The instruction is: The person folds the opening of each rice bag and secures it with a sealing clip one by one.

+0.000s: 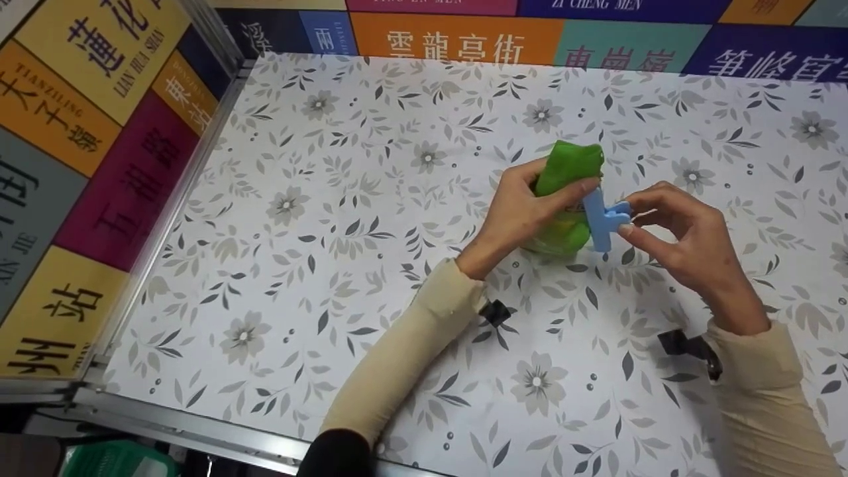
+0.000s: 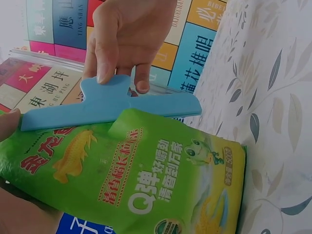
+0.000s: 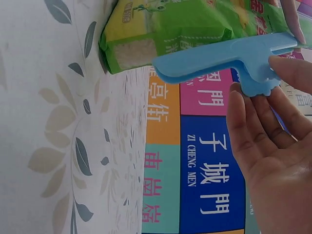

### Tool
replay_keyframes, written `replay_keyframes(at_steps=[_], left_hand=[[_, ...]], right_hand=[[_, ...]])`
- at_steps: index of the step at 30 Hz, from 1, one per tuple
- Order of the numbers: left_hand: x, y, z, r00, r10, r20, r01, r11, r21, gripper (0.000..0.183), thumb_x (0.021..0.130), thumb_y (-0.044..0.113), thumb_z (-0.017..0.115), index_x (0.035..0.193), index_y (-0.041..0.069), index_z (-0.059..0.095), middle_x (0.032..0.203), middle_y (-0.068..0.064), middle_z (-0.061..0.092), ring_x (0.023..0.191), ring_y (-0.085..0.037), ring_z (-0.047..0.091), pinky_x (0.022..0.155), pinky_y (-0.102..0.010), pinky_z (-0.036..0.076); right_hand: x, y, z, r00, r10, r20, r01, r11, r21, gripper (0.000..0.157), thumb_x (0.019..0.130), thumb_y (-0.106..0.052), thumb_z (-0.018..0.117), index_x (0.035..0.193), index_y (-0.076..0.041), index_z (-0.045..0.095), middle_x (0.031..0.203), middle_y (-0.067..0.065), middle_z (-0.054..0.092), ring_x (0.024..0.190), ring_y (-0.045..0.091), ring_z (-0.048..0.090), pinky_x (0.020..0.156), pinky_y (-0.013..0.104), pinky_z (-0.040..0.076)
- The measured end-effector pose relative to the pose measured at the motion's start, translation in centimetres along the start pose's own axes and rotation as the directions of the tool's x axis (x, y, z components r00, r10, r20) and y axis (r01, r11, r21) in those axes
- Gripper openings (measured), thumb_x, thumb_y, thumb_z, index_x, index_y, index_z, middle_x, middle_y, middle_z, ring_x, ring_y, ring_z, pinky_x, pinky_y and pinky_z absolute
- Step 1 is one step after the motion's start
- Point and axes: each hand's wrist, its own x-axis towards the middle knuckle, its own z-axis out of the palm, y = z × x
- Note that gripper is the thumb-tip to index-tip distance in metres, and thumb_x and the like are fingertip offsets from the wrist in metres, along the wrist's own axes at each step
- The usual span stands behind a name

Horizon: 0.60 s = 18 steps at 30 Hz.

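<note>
A green and yellow rice bag with printed lettering stands on the table, its upper part in my left hand, which grips it with the thumb in front. Pale grains show through a window in the bag in the right wrist view. A light blue bag clip lies along one edge of the bag. My right hand pinches the clip's grip tabs between thumb and fingers. The left thumb is close to one end of the clip. Whether its bars bite the bag cannot be made out.
A white tabletop with a grey leaf and flower print lies under the hands. Panels with coloured blocks and lettering border its back and left. Below the near left corner is a green basket. Black straps hang at the wrists.
</note>
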Motion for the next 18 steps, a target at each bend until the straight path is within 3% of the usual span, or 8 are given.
replay_keyframes(at_steps=[9,18], left_hand=[[0.2,-0.2,-1.2,0.997,0.048,0.057,-0.048,0.999,-0.005,0.034,0.094,0.019,0.077,0.125,0.005,0.072,0.106,-0.009,0.075,0.088,-0.013,0.068,0.081,-0.028,0.059],[0.8,-1.0,-2.5,0.989,0.029,0.143,-0.034,0.999,0.027,0.033,0.095,0.018,0.076,0.124,0.005,0.069,0.115,-0.009,0.073,0.101,-0.014,0.070,0.093,-0.026,0.058]], right_hand=[[0.0,0.4,0.7,1.000,0.010,-0.026,-0.011,0.999,-0.042,0.034,0.083,0.019,0.074,0.115,0.012,0.067,0.102,-0.003,0.071,0.095,0.008,0.069,0.087,0.014,0.055],[-0.1,0.3,0.7,1.000,-0.007,-0.020,0.004,0.993,-0.117,0.031,0.084,0.013,0.078,0.115,0.007,0.074,0.103,-0.006,0.070,0.096,0.005,0.068,0.087,0.012,0.056]])
